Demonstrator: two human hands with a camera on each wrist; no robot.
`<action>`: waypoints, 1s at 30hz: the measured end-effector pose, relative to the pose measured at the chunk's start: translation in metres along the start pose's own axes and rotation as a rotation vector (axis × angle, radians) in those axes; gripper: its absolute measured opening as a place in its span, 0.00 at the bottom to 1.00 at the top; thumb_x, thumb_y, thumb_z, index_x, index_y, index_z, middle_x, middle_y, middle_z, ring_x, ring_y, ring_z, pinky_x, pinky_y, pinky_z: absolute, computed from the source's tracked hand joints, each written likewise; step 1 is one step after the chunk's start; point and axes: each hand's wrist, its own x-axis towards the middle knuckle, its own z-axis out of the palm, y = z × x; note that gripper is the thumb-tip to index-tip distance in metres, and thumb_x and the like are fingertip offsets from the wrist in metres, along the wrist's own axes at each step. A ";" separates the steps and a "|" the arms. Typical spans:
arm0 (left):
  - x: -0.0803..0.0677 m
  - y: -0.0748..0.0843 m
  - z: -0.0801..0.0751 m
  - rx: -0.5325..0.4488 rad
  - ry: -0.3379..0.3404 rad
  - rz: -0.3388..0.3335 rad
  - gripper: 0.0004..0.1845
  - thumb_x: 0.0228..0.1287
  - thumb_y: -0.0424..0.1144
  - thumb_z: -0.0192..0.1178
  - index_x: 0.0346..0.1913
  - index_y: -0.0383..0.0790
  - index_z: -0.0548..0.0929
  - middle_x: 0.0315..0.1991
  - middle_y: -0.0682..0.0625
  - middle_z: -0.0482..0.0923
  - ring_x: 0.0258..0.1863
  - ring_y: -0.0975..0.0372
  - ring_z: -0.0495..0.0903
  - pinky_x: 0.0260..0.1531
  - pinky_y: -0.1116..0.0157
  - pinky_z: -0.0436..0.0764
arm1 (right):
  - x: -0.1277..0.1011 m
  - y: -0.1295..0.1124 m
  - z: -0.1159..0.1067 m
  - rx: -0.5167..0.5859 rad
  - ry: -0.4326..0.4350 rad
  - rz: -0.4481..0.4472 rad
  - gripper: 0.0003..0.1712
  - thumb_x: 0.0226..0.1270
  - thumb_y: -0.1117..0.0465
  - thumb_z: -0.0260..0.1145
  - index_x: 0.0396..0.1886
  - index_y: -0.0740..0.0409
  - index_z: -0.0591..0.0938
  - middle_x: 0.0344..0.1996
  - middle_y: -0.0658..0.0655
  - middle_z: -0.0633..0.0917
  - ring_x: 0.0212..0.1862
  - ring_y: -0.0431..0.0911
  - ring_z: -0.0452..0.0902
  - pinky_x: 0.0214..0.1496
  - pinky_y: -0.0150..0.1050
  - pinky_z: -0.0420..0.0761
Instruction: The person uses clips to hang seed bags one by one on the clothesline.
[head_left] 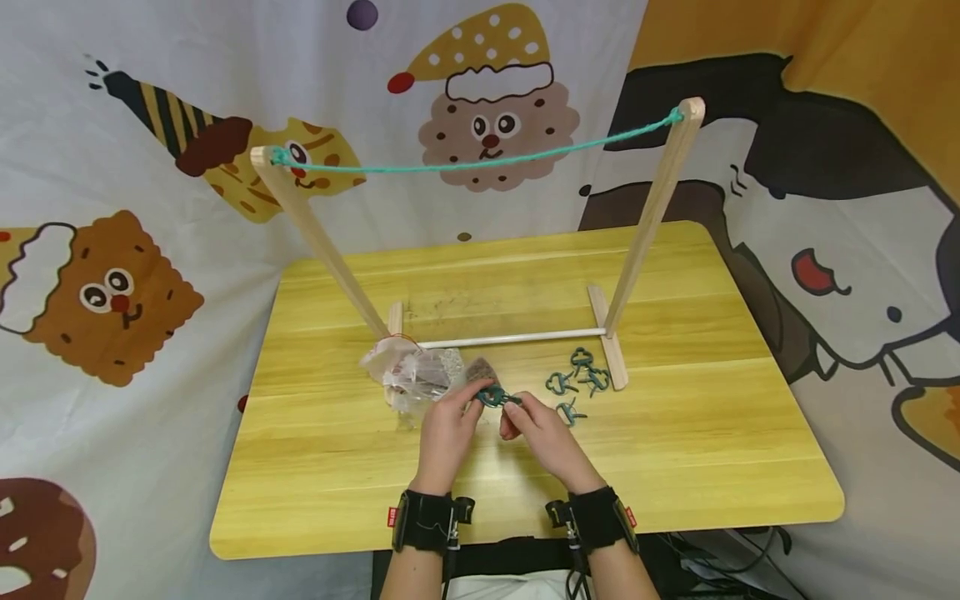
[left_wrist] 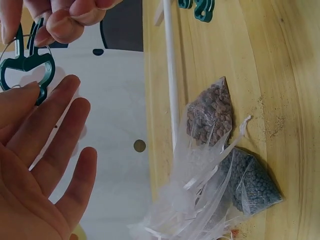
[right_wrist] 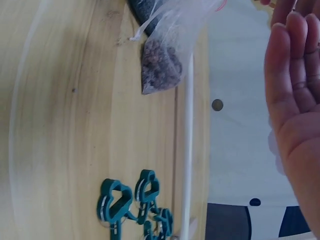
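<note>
In the head view both hands meet over the near middle of the table around a dark green plastic spring clip [head_left: 492, 397]. My left hand [head_left: 447, 429] pinches its rounded jaw end between thumb and index finger; the other fingers are spread in the left wrist view. Fingertips of my right hand [head_left: 546, 433] pinch the two narrow handles of the clip [left_wrist: 26, 61]. That grip lies outside the right wrist view, where part of the right hand [right_wrist: 300, 100] shows. Several matching clips [right_wrist: 116, 200] lie loose on the table to the right of the hands.
Sheer drawstring bags [head_left: 412, 371] of brown pellets [left_wrist: 210, 115] and dark pellets [left_wrist: 252, 182] lie left of the hands. Beyond stands a wooden frame: left post [head_left: 322, 242], right post [head_left: 654, 221], white rod [head_left: 510, 339] low down, green cord [head_left: 480, 165] across the top.
</note>
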 end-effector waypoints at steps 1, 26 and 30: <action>0.000 0.000 0.000 -0.007 -0.004 0.001 0.15 0.61 0.37 0.56 0.48 0.57 0.80 0.42 0.53 0.80 0.07 0.67 0.56 0.09 0.71 0.62 | 0.000 0.001 -0.001 0.005 -0.001 -0.003 0.19 0.67 0.42 0.45 0.33 0.49 0.75 0.27 0.50 0.79 0.33 0.43 0.77 0.39 0.41 0.76; -0.010 -0.015 0.026 0.171 0.124 -0.085 0.36 0.52 0.46 0.64 0.64 0.45 0.62 0.67 0.41 0.49 0.66 0.49 0.43 0.57 0.45 0.53 | -0.014 -0.001 -0.019 0.005 0.140 0.022 0.15 0.64 0.49 0.56 0.21 0.51 0.75 0.16 0.60 0.72 0.16 0.46 0.59 0.23 0.36 0.63; -0.013 -0.025 0.034 0.179 0.098 -0.132 0.40 0.50 0.47 0.65 0.65 0.44 0.60 0.67 0.39 0.46 0.65 0.46 0.43 0.56 0.42 0.51 | -0.011 0.010 -0.019 0.000 0.145 0.016 0.17 0.62 0.44 0.56 0.22 0.49 0.75 0.15 0.56 0.71 0.16 0.46 0.60 0.22 0.36 0.63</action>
